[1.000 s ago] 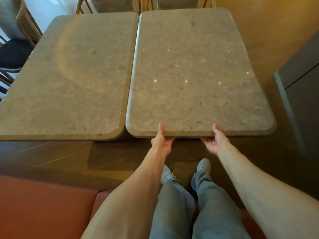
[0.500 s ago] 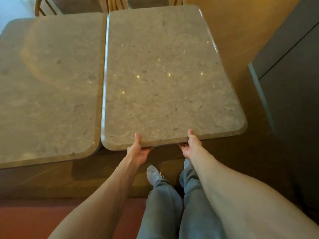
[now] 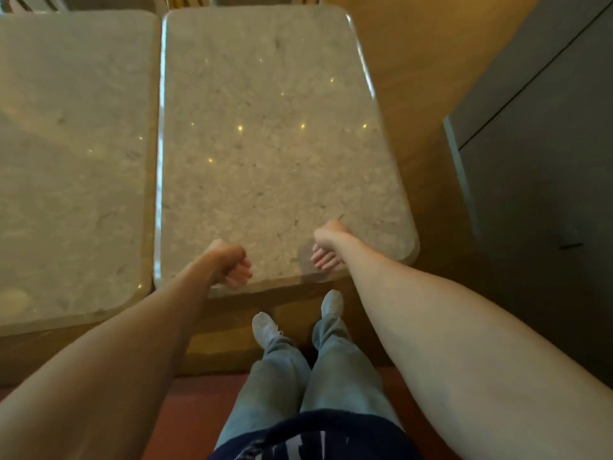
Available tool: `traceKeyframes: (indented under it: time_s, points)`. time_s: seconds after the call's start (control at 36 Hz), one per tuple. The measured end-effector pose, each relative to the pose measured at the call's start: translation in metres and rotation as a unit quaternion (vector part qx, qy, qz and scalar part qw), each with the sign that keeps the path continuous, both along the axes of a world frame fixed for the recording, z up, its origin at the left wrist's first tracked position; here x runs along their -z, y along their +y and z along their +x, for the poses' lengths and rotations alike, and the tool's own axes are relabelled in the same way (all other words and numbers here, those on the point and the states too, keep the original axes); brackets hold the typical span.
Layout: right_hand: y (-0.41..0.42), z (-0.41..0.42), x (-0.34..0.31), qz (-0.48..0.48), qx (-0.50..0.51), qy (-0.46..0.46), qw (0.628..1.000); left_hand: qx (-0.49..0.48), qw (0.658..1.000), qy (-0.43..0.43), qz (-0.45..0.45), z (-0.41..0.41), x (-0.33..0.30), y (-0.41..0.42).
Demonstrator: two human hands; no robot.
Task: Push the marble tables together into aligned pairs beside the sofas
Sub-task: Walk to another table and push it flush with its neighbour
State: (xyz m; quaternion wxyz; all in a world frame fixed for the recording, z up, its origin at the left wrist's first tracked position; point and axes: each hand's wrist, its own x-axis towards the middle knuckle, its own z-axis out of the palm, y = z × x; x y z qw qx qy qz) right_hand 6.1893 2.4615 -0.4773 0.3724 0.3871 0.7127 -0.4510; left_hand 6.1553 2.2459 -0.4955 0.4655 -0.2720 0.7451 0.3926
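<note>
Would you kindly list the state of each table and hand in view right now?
Right marble table: beside the left one, narrow seam between, near edge set farther back.
Left marble table: untouched, near edge closer to the person.
Left hand: curled, above the right table's near edge.
Right hand: curled, over the same edge.

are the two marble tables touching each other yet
Cannot tell. In the head view only a thin dark seam separates the left table and right table; their near ends look unaligned.
</note>
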Motion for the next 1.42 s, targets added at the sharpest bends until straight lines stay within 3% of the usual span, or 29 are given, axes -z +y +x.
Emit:
traceKeyframes:
  time_s: [0.06,0.19,0.36,0.56,0.67,0.81,0.97,1.19,1.42]
  points:
    - [0.015,-0.027,-0.021,0.040,0.018,0.098,0.994,0.001,0.993,0.107,0.052,-0.028,-0.021,0.031]
    - [0.058,-0.068,-0.080,0.127,0.052,0.281,0.950,0.000,0.948,0.235,0.215,-0.087,-0.100,0.119]
    - [0.122,-0.071,-0.140,-0.035,0.190,0.412,0.890,-0.009,0.882,0.339,0.326,-0.096,-0.174,0.195]
    - [0.223,-0.084,-0.208,-0.132,0.223,0.503,0.825,-0.069,0.824,0.442,0.348,-0.097,-0.224,0.279]
    - [0.300,-0.090,-0.232,-0.137,0.190,0.566,0.790,-0.090,0.789,0.504,0.339,-0.104,-0.234,0.336]
    - [0.405,-0.102,-0.245,-0.151,0.143,0.597,0.775,-0.140,0.762,0.545,0.321,-0.120,-0.257,0.424]
    - [0.492,-0.120,-0.268,-0.189,0.182,0.571,0.778,-0.171,0.769,0.519,0.332,-0.126,-0.294,0.523]
    - [0.549,-0.189,-0.304,-0.232,0.157,0.601,0.749,-0.169,0.744,0.574,0.298,-0.166,-0.329,0.563]
    - [0.595,-0.274,-0.304,-0.192,0.102,0.621,0.753,-0.167,0.711,0.614,0.299,-0.258,-0.318,0.622]
